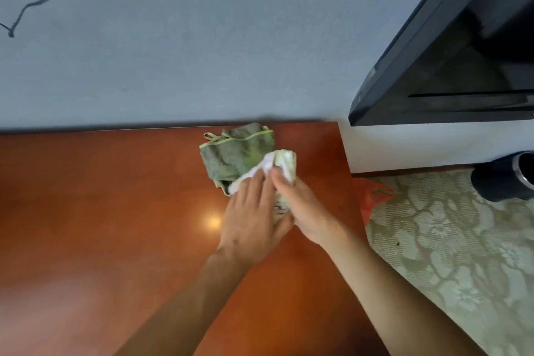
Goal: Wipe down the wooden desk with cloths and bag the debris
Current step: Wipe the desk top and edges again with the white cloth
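Both hands are on the cloth bundle now, far-right part of the worktop (pixel 115 196), close to the wall edge. L hand (pixel 251 222) lies flat over the white cloth (pixel 267 165), fingers straight, pressing down, nothing gripped that I can see. R hand (pixel 300 208) comes in from the right, fingers curled onto the pale green-white cloth (pixel 287 163); its grip looks narrow, pinching that folded wad, though the fingertips are partly hidden under the fabric.

Key relation: the green cloth (pixel 231 156) sits just beyond the hands, toward the wall, touching the white cloth and partly under it. So the bundle lies straight ahead of both grips. Neither hand is clearly nearer; L covers more of it.

Long axis: the wad in the R hand runs roughly from the wall toward the person, its folded end pointing at the wall. The green cloth is crumpled, hemmed edge roughly parallel to the wall, no clear axis otherwise.

Off the worktop's right edge, on the patterned carpet (pixel 462 240), a red bag (pixel 372 196) peeks out, prob the debris bag, nearer the R hand. No debris visible on the wood.
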